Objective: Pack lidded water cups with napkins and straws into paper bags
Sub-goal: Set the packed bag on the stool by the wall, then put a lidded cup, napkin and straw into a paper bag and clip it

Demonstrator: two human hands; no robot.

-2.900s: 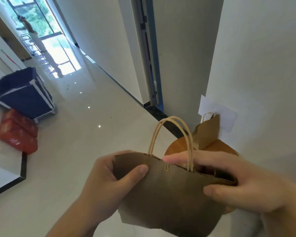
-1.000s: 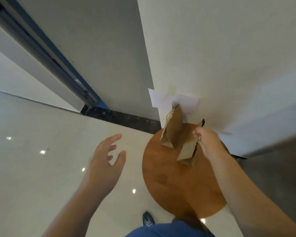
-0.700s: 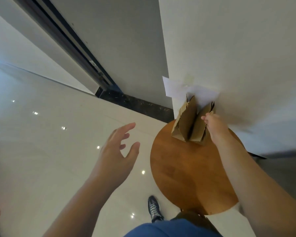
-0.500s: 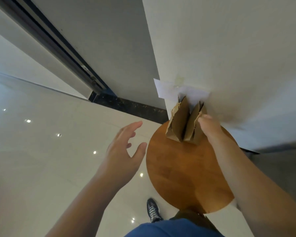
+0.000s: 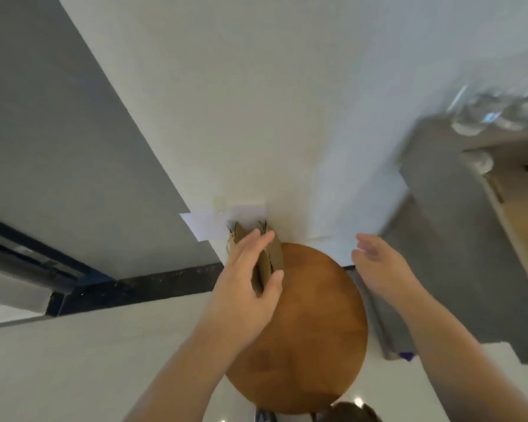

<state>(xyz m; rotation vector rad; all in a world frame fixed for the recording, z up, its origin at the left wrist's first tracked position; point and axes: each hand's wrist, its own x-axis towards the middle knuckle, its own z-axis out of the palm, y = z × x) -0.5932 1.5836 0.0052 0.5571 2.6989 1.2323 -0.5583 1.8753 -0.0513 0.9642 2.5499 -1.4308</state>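
Two brown paper bags (image 5: 275, 254) stand folded side by side at the far edge of a round wooden table (image 5: 311, 336), against the white wall. My left hand (image 5: 247, 290) holds them: its fingers lie along their left face and its thumb wraps round the near right side. My right hand (image 5: 378, 263) hovers open to the right of the bags, apart from them, above the table's right rim. Blurred clear lidded cups (image 5: 494, 114) sit on a grey counter at the top right.
A white sheet of paper (image 5: 208, 223) is stuck to the wall behind the bags. The grey counter (image 5: 439, 239) stands right of the table with a wooden shelf (image 5: 521, 226) beyond. A dark baseboard (image 5: 134, 287) and door frame run along the left.
My right hand has let go of the bags and drawn back to the right. My left hand has come in from the left and taken hold of them. The view has swung right.
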